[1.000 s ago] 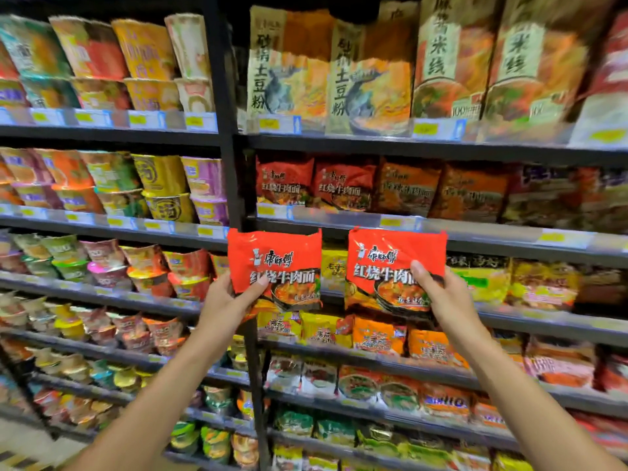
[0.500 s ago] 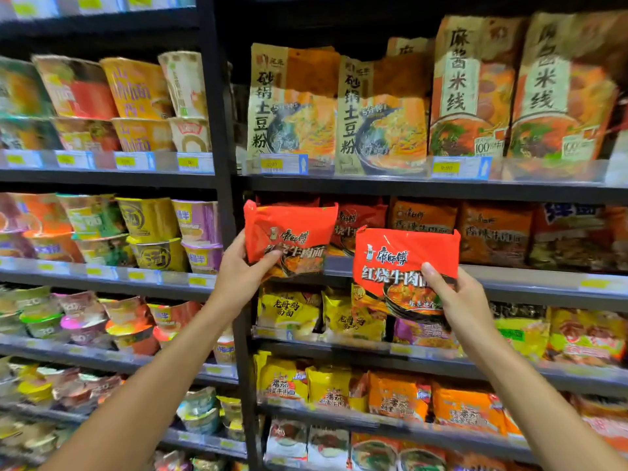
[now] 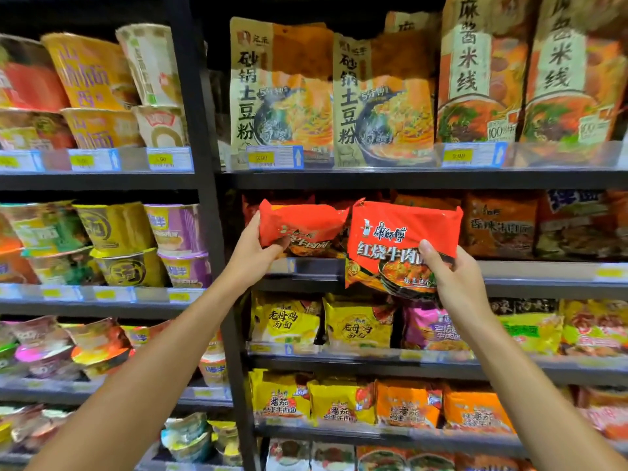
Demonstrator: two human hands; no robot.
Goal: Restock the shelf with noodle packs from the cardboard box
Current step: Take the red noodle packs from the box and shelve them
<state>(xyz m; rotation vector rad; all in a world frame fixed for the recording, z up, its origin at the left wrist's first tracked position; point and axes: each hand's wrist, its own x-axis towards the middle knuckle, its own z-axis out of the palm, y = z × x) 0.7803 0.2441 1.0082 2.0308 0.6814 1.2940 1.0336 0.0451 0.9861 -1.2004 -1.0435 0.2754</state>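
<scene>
- Head view, frame centre: left hand (image 3: 253, 253) grips a red noodle pack (image 3: 302, 227), tipping it onto the shelf (image 3: 316, 266).
- Right hand (image 3: 452, 277) pinches a second pack (image 3: 401, 246) lower right.
- Packs likely light, crinkly, crushable; hold edges.

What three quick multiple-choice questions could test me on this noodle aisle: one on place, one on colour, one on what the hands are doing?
1. Where is the left-hand pack?
A. tilted into the shelf opening
B. on the floor
C. on the top shelf

2. What colour are both held packs?
A. yellow
B. red
C. purple

3. What is the right hand doing?
A. hanging empty
B. pointing
C. gripping the right-hand pack

Answers: 1 A, it leans in above the shelf edge, held by the left hand. 2 B, both wrappers are red. 3 C, thumb lies across its front.
</scene>
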